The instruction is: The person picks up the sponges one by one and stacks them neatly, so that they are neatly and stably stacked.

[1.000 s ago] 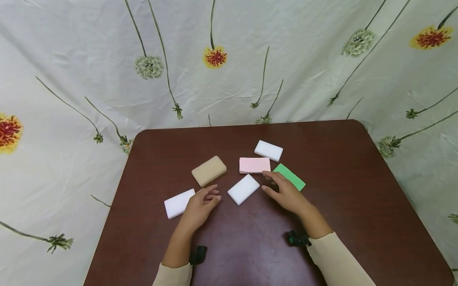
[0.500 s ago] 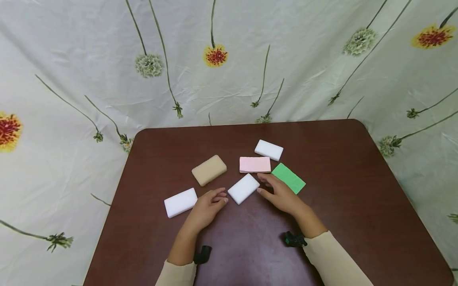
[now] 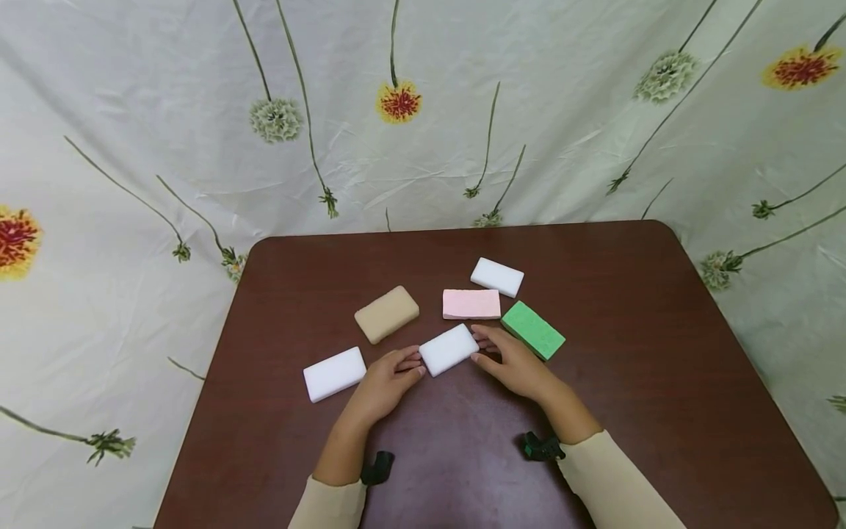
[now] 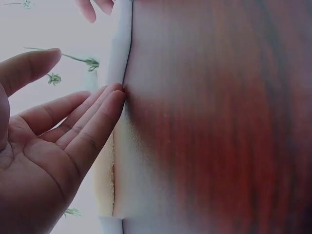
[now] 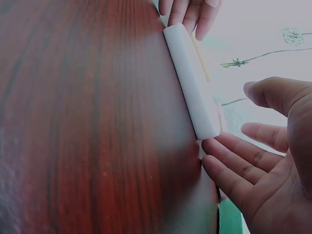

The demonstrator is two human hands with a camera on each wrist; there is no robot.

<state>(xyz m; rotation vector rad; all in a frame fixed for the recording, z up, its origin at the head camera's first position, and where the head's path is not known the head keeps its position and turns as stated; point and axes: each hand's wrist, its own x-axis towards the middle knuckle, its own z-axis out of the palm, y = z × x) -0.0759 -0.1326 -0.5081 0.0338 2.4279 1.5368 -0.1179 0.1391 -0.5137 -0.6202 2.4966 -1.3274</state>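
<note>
A white sponge block (image 3: 449, 350) lies flat on the table between my two hands. My left hand (image 3: 382, 388) is at its left end, fingertips touching or nearly touching it. At the right end, fingertips of my right hand (image 3: 517, 365) reach the block. In the right wrist view, the white block (image 5: 192, 80) stretches between both hands, with the right fingers (image 5: 239, 165) fairly straight and the thumb held apart. The left wrist view has the left fingers (image 4: 92, 126) extended against the end of the block (image 4: 122, 44), also with the thumb apart.
Around the hands lie a second white block (image 3: 334, 375), a beige sponge (image 3: 386, 315), a pink block (image 3: 471, 304), a green block (image 3: 533, 330) and a white block (image 3: 498, 277) at the back. The brown table (image 3: 648, 353) ends at a flower-printed cloth (image 3: 562, 110).
Both hands have moved inward to the middle white block. The block has turned slightly clockwise between them. The other blocks stay in place.
</note>
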